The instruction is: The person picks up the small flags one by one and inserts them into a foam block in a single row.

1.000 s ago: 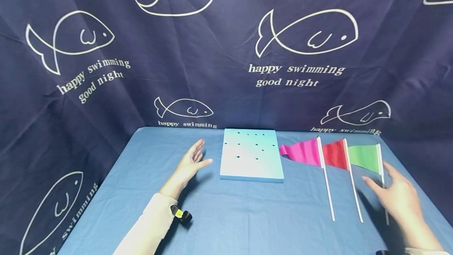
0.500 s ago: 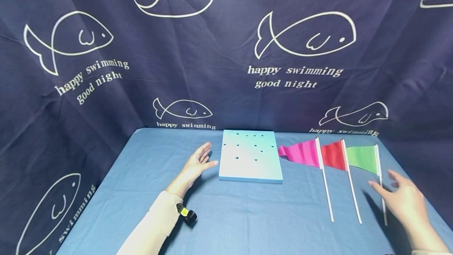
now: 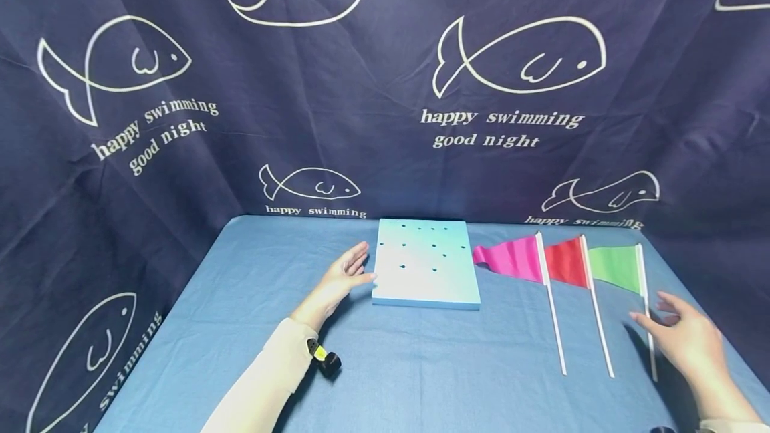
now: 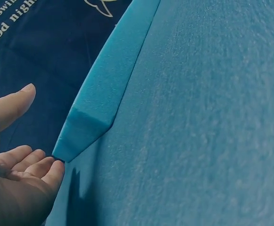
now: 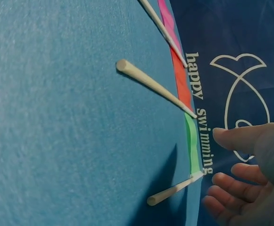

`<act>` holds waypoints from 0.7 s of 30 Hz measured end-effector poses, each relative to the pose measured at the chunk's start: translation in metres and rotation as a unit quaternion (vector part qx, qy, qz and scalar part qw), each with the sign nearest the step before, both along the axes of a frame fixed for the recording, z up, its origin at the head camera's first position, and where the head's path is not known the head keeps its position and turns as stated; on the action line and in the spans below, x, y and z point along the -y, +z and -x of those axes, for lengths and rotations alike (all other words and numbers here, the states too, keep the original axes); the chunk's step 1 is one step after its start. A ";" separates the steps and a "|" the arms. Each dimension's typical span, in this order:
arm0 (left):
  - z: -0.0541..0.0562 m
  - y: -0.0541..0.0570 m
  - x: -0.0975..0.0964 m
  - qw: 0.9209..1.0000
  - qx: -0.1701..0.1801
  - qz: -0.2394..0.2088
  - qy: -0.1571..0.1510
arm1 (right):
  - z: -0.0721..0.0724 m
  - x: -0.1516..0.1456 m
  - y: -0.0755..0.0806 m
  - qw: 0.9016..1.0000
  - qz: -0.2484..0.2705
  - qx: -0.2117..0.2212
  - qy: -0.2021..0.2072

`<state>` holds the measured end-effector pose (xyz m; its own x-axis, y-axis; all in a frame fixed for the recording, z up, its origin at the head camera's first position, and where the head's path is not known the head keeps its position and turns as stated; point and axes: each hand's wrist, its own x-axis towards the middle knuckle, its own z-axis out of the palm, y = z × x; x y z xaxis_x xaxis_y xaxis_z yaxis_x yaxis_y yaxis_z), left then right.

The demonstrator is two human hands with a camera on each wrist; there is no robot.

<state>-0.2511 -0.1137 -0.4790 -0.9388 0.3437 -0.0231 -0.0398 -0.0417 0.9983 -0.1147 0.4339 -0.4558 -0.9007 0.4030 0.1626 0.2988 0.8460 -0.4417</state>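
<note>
The green flag lies ahead and left of the right hand, its pole running front to back; the left hand is farther. Both grips gape, holding nothing.

Even, bright light from overhead fills the head view, bleaching the near part of the pale blue board and nearly washing out the white sleeve. Shadows fall on the blue cloth beside the left hand and the right hand. Both wrist views are dimmer, the cloth there soft and grainy, the navy backdrop darker, with dark shadows near the hands.
</note>
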 end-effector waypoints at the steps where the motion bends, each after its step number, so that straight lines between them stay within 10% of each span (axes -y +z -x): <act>1: 0.000 0.000 -0.001 1.000 0.001 -0.001 -0.001 | 0.000 0.000 0.000 1.000 0.002 0.002 -0.002; 21: -0.001 -0.009 -0.012 0.999 0.027 0.007 -0.025 | -0.002 -0.016 -0.009 0.998 0.037 0.059 0.006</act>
<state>-0.2505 -0.1020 -0.4884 -0.9180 0.3886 -0.0791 -0.0959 -0.0239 0.9951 -0.1124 0.4503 -0.4644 -0.9162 0.4000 0.0258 0.3430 0.8156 -0.4660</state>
